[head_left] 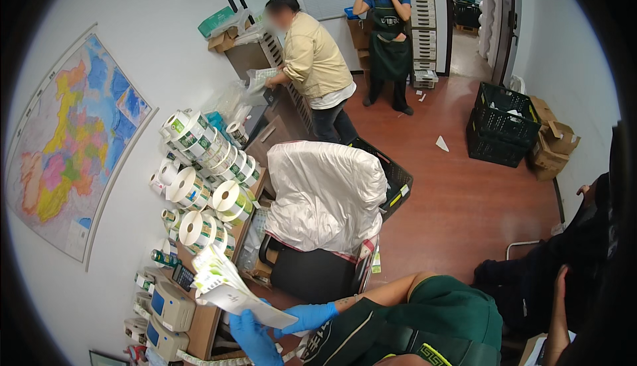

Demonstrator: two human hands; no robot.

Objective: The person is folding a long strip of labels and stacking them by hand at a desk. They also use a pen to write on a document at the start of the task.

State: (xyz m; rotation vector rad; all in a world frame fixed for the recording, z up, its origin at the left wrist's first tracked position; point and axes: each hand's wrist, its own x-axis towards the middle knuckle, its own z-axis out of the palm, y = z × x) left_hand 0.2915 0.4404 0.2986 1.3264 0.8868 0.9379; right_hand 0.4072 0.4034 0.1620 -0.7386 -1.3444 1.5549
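Brown wooden surface (pixel 204 333), left of centre: crowded by stacked white-and-green label rolls (pixel 222 160); two beige-and-blue boxy machines (pixel 171 306) obstruct its lower-left end. Lower centre: only a narrow gap shows between the white-and-green paper sheaf (pixel 229 288), held in both blue-gloved hands (pixel 306 316), and the black padded chair (pixel 312 274) under a shiny white cover (pixel 325 183). Widest passage: reddish-brown floor (pixel 451 213), right of centre, bounded upper right by stacked black plastic crates (pixel 502 130).

Label rolls (pixel 222 164), desktop printers (pixel 172 305) and a wall map (pixel 76 147) show a labelling office.
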